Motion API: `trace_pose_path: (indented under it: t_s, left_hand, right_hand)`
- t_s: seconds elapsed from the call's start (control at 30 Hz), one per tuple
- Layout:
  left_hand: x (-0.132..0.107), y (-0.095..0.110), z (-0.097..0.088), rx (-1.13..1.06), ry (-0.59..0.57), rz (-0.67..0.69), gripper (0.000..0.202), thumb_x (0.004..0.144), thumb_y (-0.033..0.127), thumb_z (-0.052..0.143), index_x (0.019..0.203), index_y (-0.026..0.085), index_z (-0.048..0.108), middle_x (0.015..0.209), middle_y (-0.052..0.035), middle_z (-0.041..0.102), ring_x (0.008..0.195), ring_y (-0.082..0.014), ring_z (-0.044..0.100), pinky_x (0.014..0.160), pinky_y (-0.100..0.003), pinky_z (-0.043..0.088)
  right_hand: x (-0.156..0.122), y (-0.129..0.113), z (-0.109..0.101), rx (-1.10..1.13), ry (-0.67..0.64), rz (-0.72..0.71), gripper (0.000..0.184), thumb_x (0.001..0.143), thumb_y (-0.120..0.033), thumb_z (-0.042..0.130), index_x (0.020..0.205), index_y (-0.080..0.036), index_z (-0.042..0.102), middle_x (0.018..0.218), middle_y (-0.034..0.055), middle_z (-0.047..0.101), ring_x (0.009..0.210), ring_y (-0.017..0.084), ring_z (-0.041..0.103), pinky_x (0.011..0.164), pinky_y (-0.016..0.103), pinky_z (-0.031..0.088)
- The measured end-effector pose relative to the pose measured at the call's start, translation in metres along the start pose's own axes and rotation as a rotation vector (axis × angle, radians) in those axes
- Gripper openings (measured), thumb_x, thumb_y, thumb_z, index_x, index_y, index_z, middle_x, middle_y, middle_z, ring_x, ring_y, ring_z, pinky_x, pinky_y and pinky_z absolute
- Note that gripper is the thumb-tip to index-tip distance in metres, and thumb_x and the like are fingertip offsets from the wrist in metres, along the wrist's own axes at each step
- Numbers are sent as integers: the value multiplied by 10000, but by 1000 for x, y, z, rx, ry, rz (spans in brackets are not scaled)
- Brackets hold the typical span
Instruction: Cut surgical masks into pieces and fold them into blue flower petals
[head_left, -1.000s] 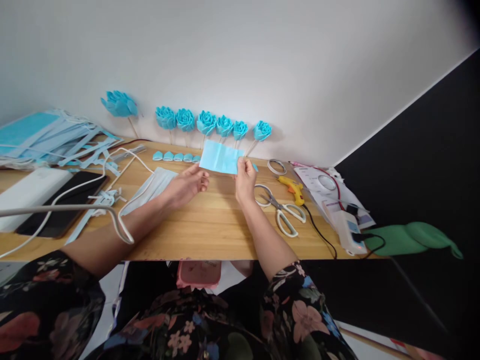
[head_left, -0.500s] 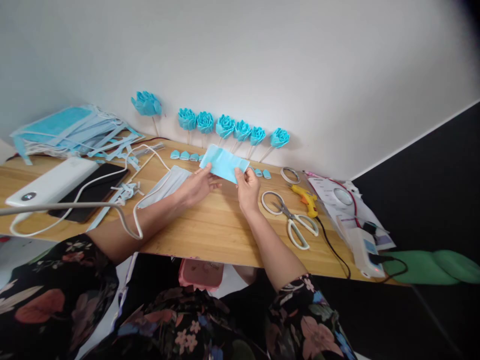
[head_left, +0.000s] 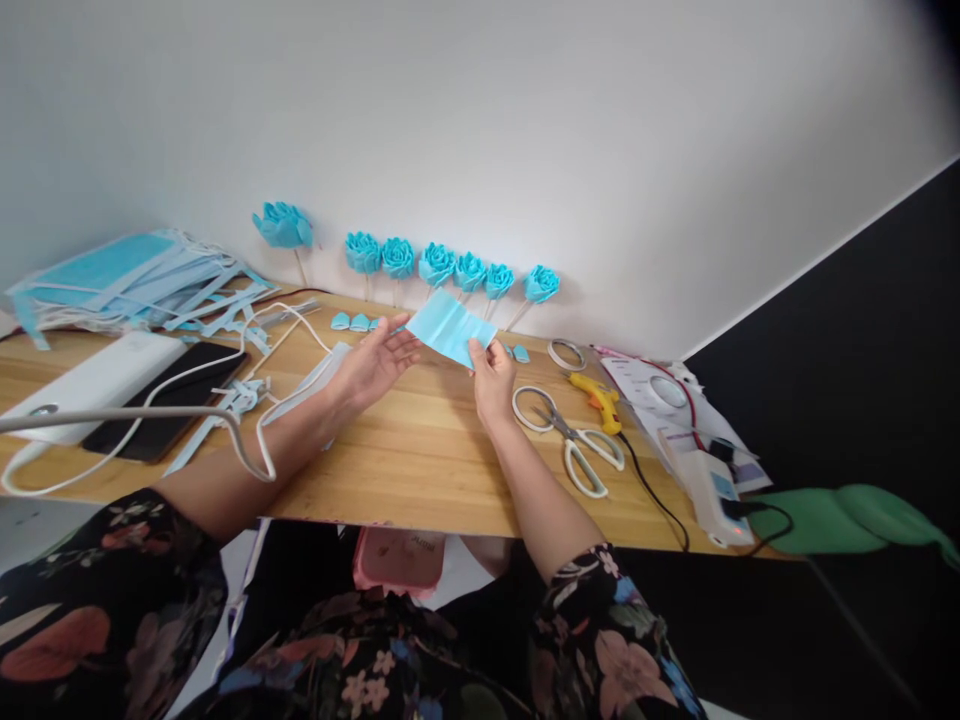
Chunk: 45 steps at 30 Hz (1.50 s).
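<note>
A light blue rectangular sheet (head_left: 452, 326) is held up over the wooden table (head_left: 420, 460). My right hand (head_left: 493, 375) pinches its near right corner, fingers closed on it. My left hand (head_left: 375, 360) is at the sheet's left edge with the fingers stretched out, palm turned up, touching or just below the sheet. A white face mask (head_left: 315, 380) lies under my left forearm. A row of blue fabric roses (head_left: 439, 264) on sticks leans against the wall behind the sheet.
White-handled scissors (head_left: 574, 440) lie right of my right hand, then a yellow glue gun (head_left: 596, 398), a tape ring (head_left: 564, 354) and a power strip (head_left: 709, 485). At left are a stack of blue masks (head_left: 112, 275), a white power bank (head_left: 90, 375), a black phone (head_left: 169, 400) and small blue petals (head_left: 352, 322).
My left hand's fingers have spread open from the sheet's left edge. The sheet now hangs from my right hand's pinch and is tilted. The camera view shifted slightly.
</note>
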<state>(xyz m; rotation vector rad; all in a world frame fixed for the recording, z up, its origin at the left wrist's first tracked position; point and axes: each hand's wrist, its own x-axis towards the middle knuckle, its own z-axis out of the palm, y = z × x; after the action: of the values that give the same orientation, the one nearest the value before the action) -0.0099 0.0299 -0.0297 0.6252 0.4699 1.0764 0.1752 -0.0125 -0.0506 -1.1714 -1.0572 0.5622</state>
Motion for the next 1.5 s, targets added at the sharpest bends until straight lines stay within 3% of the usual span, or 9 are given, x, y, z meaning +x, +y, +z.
trace_pose_path:
  t_s: [0.1, 0.27, 0.57, 0.77, 1.0, 1.2, 1.3, 1.4, 1.5]
  left_hand:
    - [-5, -6, 3, 29, -69, -52, 321, 959, 469, 594, 1048, 174, 686, 985, -73, 726, 903, -178, 686, 798, -297, 532]
    - [-10, -17, 4, 54, -106, -113, 211, 808, 294, 799, 887, 156, 661, 903, -67, 731, 877, -198, 694, 771, -309, 535]
    - [-5, -4, 4, 15, -1, -66, 110, 949, 269, 624, 962, 172, 674, 919, -45, 740, 843, -154, 676, 668, -255, 478]
    - [-7, 0, 9, -1, 15, -76, 105, 949, 272, 627, 939, 177, 669, 904, -32, 742, 828, -142, 676, 623, -234, 474]
    - [-3, 3, 6, -3, 27, -33, 89, 940, 244, 615, 940, 171, 665, 853, -21, 732, 761, -123, 660, 604, -223, 471]
    - [-1, 5, 0, 349, 31, 155, 163, 882, 264, 680, 762, 152, 674, 675, -15, 643, 634, -122, 568, 593, -230, 434]
    - [-8, 6, 6, 564, 29, 221, 262, 854, 223, 710, 612, 152, 642, 564, 11, 544, 550, -102, 469, 552, -230, 376]
    - [-16, 6, 14, 655, -22, 204, 279, 818, 221, 745, 568, 161, 635, 522, 20, 498, 513, -103, 412, 512, -242, 319]
    - [-20, 3, 17, 674, -52, 157, 252, 792, 253, 768, 586, 171, 648, 523, 18, 502, 499, -109, 401, 498, -250, 298]
  right_hand:
    - [-2, -2, 0, -10, -7, 0, 369, 844, -548, 646, 744, -228, 491, 614, -70, 389, 556, 99, 381, 522, 241, 347]
    - [-6, -3, 3, -18, -70, -8, 354, 850, -549, 638, 774, -219, 532, 635, -64, 434, 567, 97, 409, 545, 239, 362]
    - [-8, -3, 5, -28, -142, 2, 343, 839, -554, 640, 851, -215, 595, 638, -55, 481, 582, 108, 452, 561, 244, 403]
    - [-8, -7, 6, -30, -138, 32, 345, 827, -545, 648, 845, -203, 612, 604, -64, 484, 558, 103, 476, 565, 243, 410]
    - [-9, -4, 7, 5, -206, 81, 324, 808, -517, 678, 843, -196, 652, 652, -30, 610, 598, 127, 551, 620, 266, 467]
    - [-6, -19, 3, 129, -445, 163, 451, 713, -537, 775, 1027, -227, 681, 1003, 30, 723, 941, 194, 651, 864, 322, 516]
    - [-5, -33, 0, 199, -535, 189, 501, 717, -626, 740, 1030, -239, 681, 1024, 47, 720, 981, 217, 648, 886, 349, 519]
    - [-6, -37, 0, 159, -518, 187, 471, 708, -622, 751, 960, -231, 681, 921, 34, 704, 902, 205, 632, 825, 335, 514]
    - [-7, -32, 2, 124, -386, 190, 388, 689, -553, 779, 849, -219, 663, 764, -10, 632, 745, 155, 567, 704, 287, 474]
